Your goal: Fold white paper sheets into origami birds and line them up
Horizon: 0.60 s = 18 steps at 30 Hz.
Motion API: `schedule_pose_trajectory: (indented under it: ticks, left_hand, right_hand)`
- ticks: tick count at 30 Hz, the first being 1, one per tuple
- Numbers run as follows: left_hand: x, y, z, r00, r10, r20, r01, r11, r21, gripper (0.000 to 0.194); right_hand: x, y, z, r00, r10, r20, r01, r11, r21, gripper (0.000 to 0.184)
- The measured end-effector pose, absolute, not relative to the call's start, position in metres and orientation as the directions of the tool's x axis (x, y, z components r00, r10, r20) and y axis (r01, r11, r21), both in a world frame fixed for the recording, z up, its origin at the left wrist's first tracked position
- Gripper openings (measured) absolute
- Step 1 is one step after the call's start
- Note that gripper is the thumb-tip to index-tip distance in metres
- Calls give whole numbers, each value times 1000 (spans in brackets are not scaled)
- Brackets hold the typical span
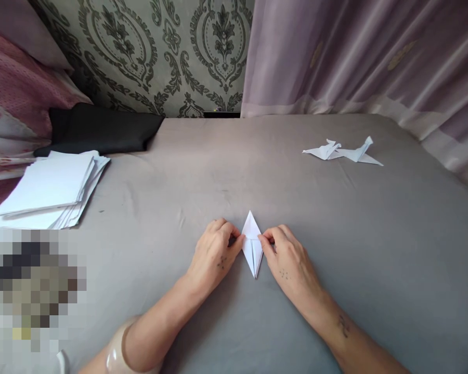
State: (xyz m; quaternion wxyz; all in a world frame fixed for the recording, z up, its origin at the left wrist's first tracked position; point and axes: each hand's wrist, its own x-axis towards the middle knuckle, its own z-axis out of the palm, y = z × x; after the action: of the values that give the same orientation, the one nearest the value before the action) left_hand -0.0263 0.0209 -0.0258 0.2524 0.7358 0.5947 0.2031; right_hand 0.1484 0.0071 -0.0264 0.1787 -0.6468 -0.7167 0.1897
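On the grey surface [257, 332], the left hand [214, 246] pinches the left corner of the folded paper [251, 234], and the right hand [290, 254] grips the opposite corner. The diamond lies between them, one long point towards the person. An uneven pull could skew its creases or tear a corner; a slack pinch might let the flaps spring open. Beyond, at left, sits a stack [47, 192] of sheets; farther right, two paper figures [325, 151].
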Motion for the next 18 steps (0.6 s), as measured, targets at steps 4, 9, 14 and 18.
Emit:
schedule_pose_trajectory:
  ticks: [4,9,14,18]
  left_hand:
    - [-25,19,-24,357,930,91,788,-352,505,16]
    - [-24,14,-21,593,794,137,718,-598,357,30]
    - [-20,6,-18,655,755,23,738,-646,194,22]
    - [-14,-1,-16,593,806,2,798,-587,135,28]
  right_hand:
    - [148,7,-26,-167,985,40,852,164,-498,11]
    - [150,0,-24,-338,938,81,861,342,-376,30]
    - [149,-10,-20,-443,893,77,878,450,-164,36]
    - [148,-14,-17,-403,912,73,904,409,-122,35]
